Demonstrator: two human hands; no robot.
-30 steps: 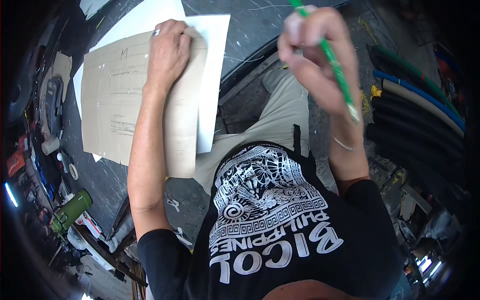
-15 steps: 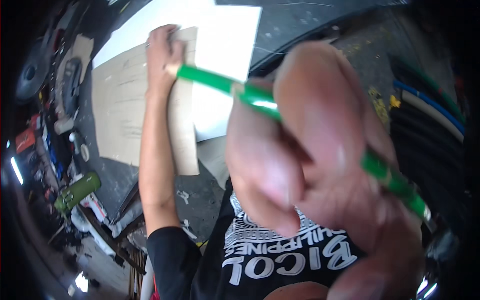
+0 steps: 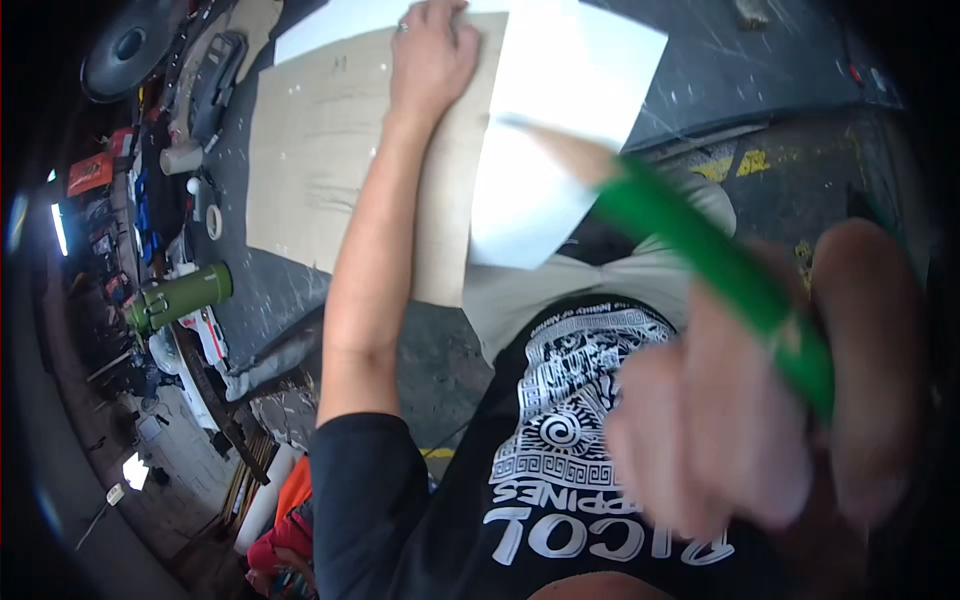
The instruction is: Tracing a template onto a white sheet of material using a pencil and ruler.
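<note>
Close up on the right, my right hand grips a green pencil between its fingers. The hand is blurred. The pencil's sharpened tip points up and to the left, over the white sheet. On the table, my left hand rests on a tan cardboard sheet near its far edge, thumb apart from the fingers. Faint dark lines mark the cardboard. Beneath it lies a white sheet, which shows on the right and along the far side.
A dark scuffed table carries the sheets. To the left are a roll of tape, a green bottle, a red box and a round dark disc. A person in red appears at lower left.
My view has shifted, so the table and sheets sit further right and higher. My right hand has moved right and lower in view, still gripping the pencil. The left hand stays on the cardboard.
</note>
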